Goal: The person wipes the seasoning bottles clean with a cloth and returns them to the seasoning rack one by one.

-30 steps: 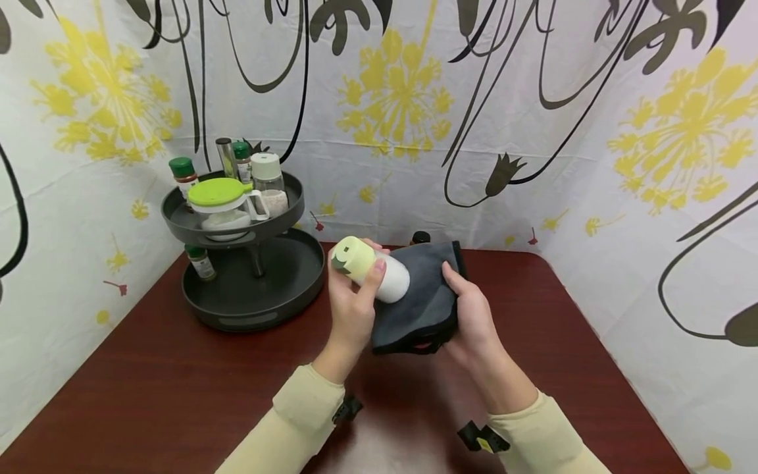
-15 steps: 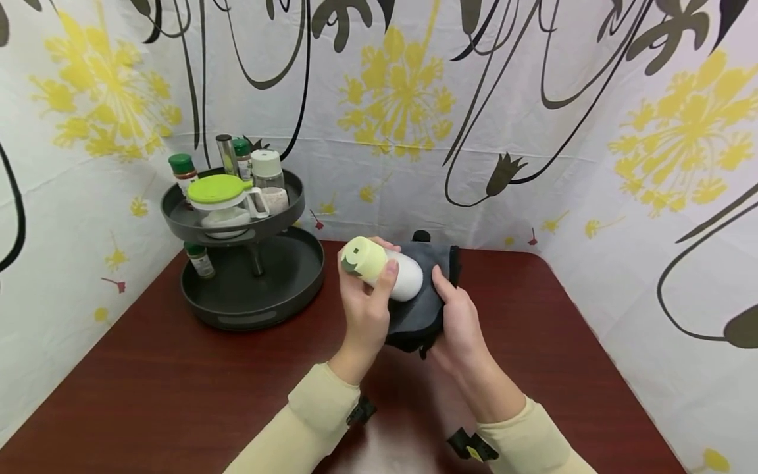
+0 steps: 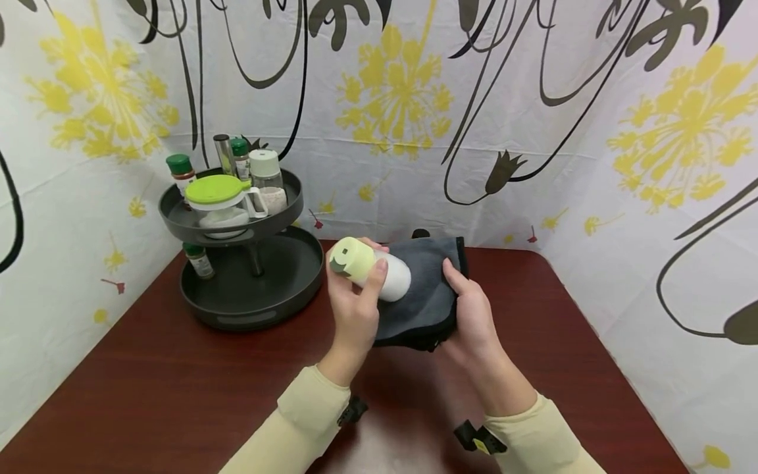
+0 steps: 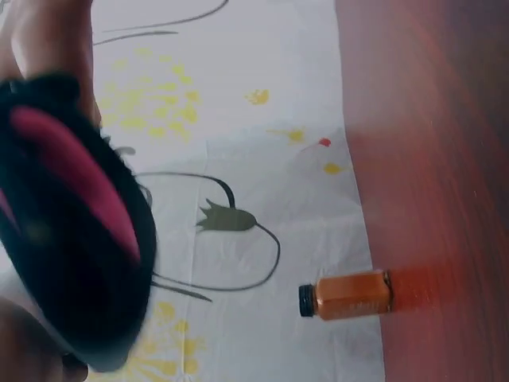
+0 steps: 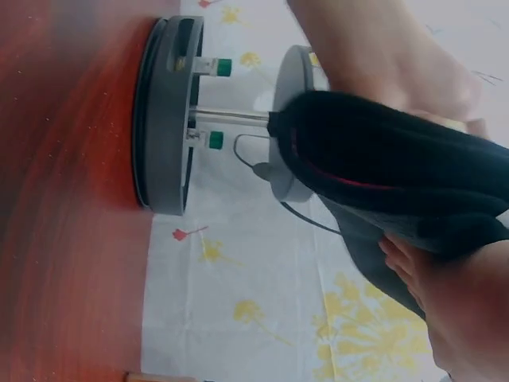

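In the head view my left hand (image 3: 353, 313) grips a white seasoning bottle (image 3: 395, 276) with a pale yellow-green cap, tilted so the cap points up and left. My right hand (image 3: 474, 319) holds a grey cloth (image 3: 428, 280) with black edging, thumb on top near its right side. The cloth lies behind and against the bottle's lower part, both raised over the table. From the right wrist, the folded cloth (image 5: 398, 159) hangs dark between both hands, hiding the bottle. A pink strip shows within the cloth (image 4: 119, 263) in the left wrist view.
A two-tier dark grey turntable rack (image 3: 251, 316) stands at the back left, with several spice jars and a green-lidded pot (image 3: 219, 197) on it. Behind the cloth, an orange-brown bottle (image 4: 354, 296) with a black cap stands near the table's back edge.
Half a second ago the hands came closer together and the cloth bunched up. Now the left hand and bottle are back left, the right hand back right, and the cloth is spread flatter.
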Demonstrator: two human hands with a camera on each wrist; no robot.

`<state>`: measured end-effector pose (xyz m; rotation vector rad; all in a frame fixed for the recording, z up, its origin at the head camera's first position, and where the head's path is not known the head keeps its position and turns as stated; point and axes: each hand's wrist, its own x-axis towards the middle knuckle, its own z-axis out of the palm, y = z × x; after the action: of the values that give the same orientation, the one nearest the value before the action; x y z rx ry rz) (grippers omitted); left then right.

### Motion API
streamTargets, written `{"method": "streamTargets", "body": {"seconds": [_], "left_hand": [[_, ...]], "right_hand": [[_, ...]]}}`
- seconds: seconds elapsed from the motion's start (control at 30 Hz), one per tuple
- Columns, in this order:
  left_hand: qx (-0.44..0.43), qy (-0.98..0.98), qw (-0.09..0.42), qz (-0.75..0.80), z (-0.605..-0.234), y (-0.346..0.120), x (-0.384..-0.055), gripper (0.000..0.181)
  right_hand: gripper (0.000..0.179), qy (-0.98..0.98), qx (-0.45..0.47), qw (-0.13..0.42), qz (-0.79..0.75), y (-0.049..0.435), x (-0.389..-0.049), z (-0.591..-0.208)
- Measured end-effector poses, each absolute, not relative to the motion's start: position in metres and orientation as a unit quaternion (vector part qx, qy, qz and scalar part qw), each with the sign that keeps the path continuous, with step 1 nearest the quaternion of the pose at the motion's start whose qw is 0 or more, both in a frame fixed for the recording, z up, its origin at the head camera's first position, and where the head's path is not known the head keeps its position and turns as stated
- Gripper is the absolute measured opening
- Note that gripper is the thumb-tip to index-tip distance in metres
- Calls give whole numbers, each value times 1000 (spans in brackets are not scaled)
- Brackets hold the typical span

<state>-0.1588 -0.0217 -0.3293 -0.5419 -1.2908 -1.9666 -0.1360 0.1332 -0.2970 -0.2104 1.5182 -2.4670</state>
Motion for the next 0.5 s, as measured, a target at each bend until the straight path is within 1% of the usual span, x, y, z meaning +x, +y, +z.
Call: {"method": "streamTargets", "body": {"seconds": [0.1, 0.2, 0.37, 0.5], "left_hand": [[-226, -502, 350, -758, -328, -18, -154, 46], [-230, -505, 347, -756, -328, -16, -152, 45], [-224, -523, 348, -745, -330, -19, -156, 45], [-221, -534, 349, -738, -332, -23, -160, 47]], "right_hand": [[56, 512, -69, 103, -850, 126, -136, -301], [58, 519, -58, 101, -847, 120, -135, -305], [60, 527, -37, 135, -838, 118, -131, -308], [60, 541, -48, 166, -823, 125, -128, -304]]}}
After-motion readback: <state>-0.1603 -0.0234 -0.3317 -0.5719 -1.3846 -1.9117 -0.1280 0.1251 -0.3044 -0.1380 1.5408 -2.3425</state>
